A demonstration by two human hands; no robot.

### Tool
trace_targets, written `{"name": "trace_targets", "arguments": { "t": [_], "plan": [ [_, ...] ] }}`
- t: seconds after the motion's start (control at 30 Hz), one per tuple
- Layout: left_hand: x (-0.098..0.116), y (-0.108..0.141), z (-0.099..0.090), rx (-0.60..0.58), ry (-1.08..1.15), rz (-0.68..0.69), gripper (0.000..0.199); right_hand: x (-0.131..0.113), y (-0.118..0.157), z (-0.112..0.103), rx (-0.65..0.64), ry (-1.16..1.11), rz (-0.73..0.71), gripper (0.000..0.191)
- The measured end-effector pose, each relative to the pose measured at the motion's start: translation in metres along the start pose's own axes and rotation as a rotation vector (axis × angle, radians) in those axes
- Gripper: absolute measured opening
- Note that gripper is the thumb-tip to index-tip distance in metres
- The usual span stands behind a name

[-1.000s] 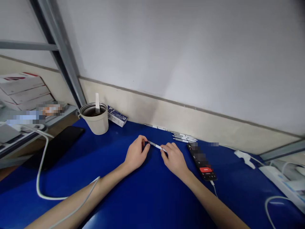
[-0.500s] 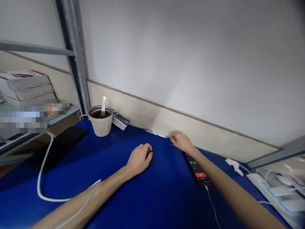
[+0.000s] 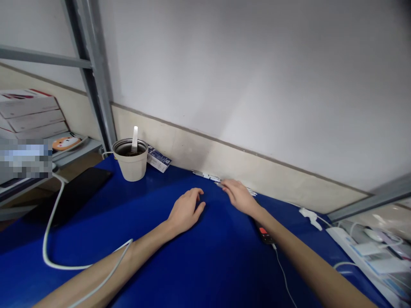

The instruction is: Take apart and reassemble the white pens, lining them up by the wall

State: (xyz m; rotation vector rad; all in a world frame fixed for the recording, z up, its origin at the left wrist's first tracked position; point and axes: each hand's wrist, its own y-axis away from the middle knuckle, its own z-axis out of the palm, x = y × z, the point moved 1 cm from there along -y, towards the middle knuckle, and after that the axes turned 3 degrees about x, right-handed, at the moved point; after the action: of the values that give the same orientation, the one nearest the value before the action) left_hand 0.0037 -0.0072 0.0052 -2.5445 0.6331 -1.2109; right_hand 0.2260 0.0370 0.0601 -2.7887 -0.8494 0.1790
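My right hand (image 3: 237, 194) is at the foot of the wall, fingers bent down around a slim pen (image 3: 218, 185) whose grey tip pokes out on their left. White pen ends (image 3: 252, 192) show on the hand's other side; the fingers hide what lies between. Just left of it, a white pen (image 3: 205, 176) lies along the wall. My left hand (image 3: 186, 210) rests on the blue tabletop (image 3: 205, 265), thumb apart from loosely curled fingers, holding nothing. Under my right forearm a phone (image 3: 265, 234) is partly covered, a cable plugged into it.
A cream cup (image 3: 132, 167) with a white handle standing in it is at the back left, beside a small blue-and-white box (image 3: 159, 159). A black tablet-like slab (image 3: 81, 190) lies farther left. A white cable (image 3: 48, 239) loops over my left forearm. A power strip (image 3: 346, 244) sits right.
My right hand has shifted left along the wall, uncovering white pen ends on its right and closing around a pen. My left hand stays nearly in place. The view has turned slightly.
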Motion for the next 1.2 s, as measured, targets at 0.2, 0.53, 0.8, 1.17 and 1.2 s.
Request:
{"name": "trace_targets", "arguments": {
  "t": [0.2, 0.53, 0.8, 1.17, 1.2],
  "plan": [
    [0.000, -0.001, 0.003, -0.085, -0.095, 0.168, 0.013, -0.056, 0.021, 0.034, -0.021, -0.321, 0.008, 0.021],
    [-0.002, -0.003, 0.004, -0.099, -0.208, 0.105, 0.019, -0.038, 0.035, 0.046, 0.030, -0.357, 0.080, 0.023],
    [-0.001, -0.003, 0.008, -0.247, -0.293, 0.161, 0.026, -0.036, 0.042, 0.054, 0.033, -0.279, 0.025, 0.028],
    [-0.001, -0.011, 0.005, -0.400, -0.259, 0.110, 0.035, -0.042, 0.045, 0.048, 0.124, -0.166, -0.015, 0.035],
    [0.000, -0.011, 0.004, -0.414, -0.248, 0.109, 0.034, -0.043, 0.045, 0.048, 0.140, -0.161, -0.024, 0.035]
  ]
}}
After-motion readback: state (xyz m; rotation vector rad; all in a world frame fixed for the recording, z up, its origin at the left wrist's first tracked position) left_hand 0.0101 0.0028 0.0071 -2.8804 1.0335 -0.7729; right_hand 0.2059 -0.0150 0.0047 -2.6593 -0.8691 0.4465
